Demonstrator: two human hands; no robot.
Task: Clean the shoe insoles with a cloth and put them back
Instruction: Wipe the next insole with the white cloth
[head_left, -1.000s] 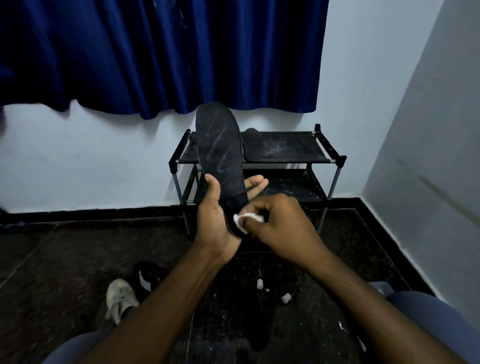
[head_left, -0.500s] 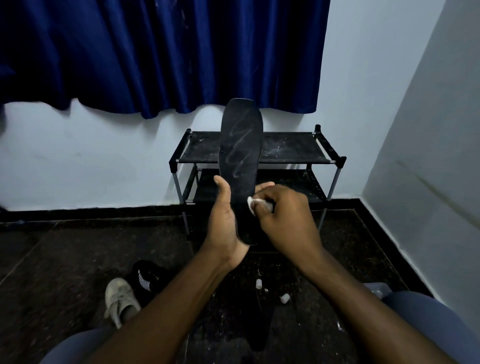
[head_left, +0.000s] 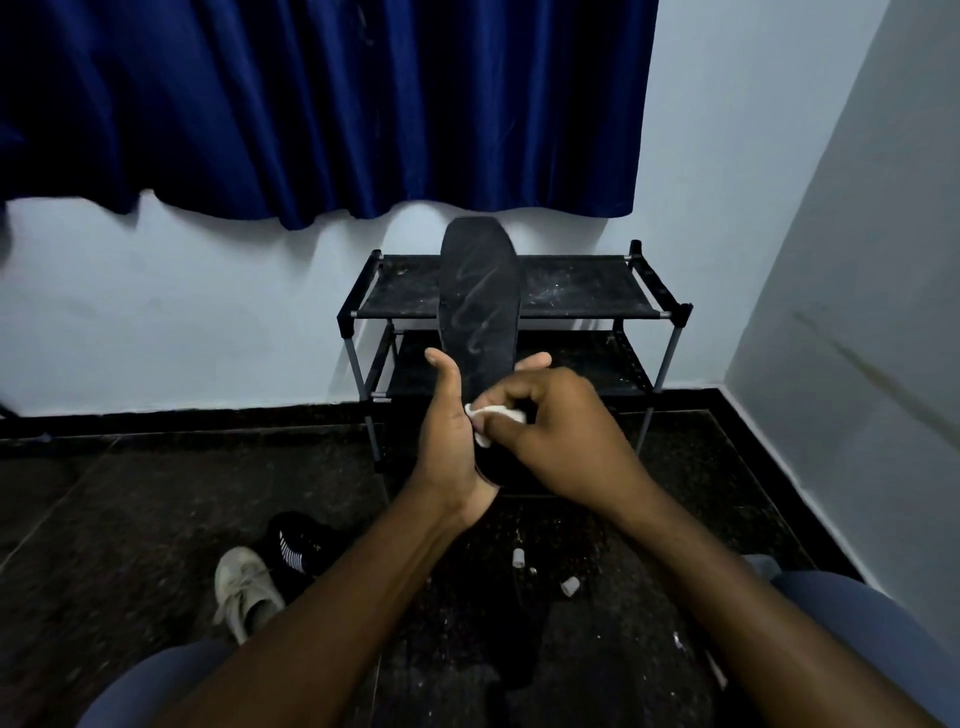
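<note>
One insole is held upright at the centre of the frame, in front of the rack. Its lower end is clasped in the left hand, thumb along the left edge and fingertips showing past the right edge. A small white cloth is pinched in the closed grip of the right hand and pressed against the insole's lower part. Pale smears are seen across the dark face above.

The insole is judged light, thin and flexible, likely to bend under rubbing; it would best be supported from behind close to the spot being wiped, near the heel.

The heel end is hidden behind both hands, and most of the cloth is covered by the fingers. A pale shoe and a black shoe lie on the floor at lower left; which one the insole belongs to cannot be told. A second insole is not made out.
</note>
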